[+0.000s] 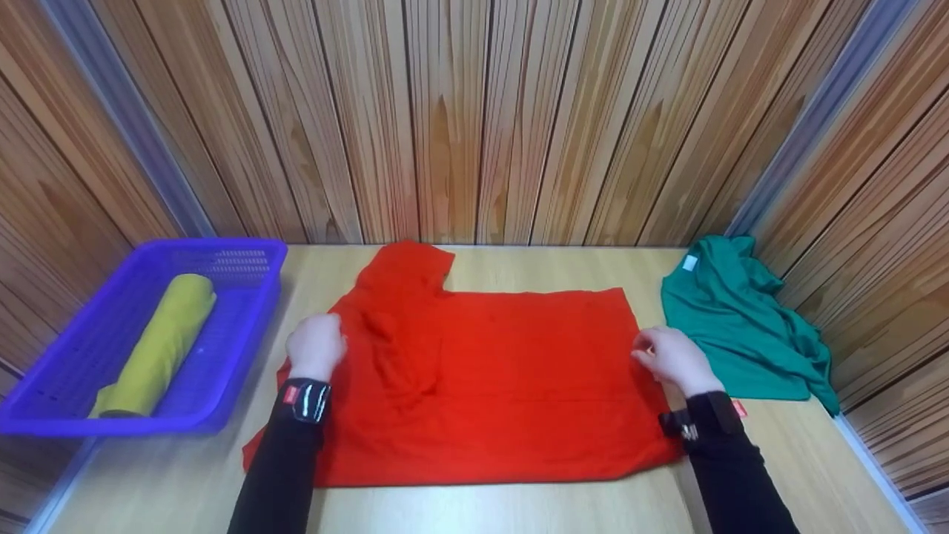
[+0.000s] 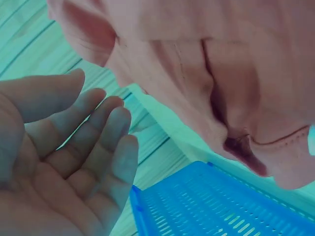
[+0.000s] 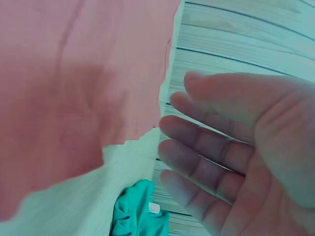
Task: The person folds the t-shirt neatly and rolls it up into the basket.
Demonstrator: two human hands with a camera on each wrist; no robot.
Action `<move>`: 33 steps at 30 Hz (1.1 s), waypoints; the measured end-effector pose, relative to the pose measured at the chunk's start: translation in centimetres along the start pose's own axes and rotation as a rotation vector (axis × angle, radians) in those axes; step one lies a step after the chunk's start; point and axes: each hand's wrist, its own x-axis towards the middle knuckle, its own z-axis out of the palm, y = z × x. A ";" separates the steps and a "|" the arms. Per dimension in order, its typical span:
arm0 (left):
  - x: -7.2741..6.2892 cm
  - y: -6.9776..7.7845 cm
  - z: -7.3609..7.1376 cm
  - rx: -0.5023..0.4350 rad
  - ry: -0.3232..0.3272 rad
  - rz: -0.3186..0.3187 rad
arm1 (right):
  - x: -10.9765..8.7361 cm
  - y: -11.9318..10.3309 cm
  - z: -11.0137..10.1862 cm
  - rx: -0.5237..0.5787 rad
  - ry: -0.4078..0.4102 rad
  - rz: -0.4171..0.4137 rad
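A red shirt [image 1: 519,371] lies spread on the table, a sleeve pointing to the back wall and its cloth bunched at the left. My left hand [image 1: 317,347] is over the shirt's left edge. In the left wrist view that left hand [image 2: 78,152] has loosely bent fingers, nothing between them, and the shirt [image 2: 172,64] apart from it. At the shirt's right edge is my right hand [image 1: 673,357]. The right wrist view shows this hand [image 3: 221,152] with thumb and fingers apart, holding nothing, beside the shirt [image 3: 74,98].
On the left stands a purple plastic basket [image 1: 245,326] with a rolled yellow cloth [image 1: 159,345] inside. A crumpled green garment [image 1: 741,326] with a white label lies at the right. Wood-patterned walls [image 1: 474,119] enclose the table's back and sides.
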 end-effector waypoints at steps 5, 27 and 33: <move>0.7 -0.6 0.4 -0.014 0.014 -0.051 | 1.5 0.6 -0.1 -0.001 -0.025 0.019; 1.2 -1.8 4.0 -0.011 0.080 -0.069 | 4.7 1.5 3.4 -0.100 0.134 0.126; 1.2 -1.6 4.1 -0.001 0.055 -0.080 | 4.7 1.6 3.5 -0.101 0.136 0.163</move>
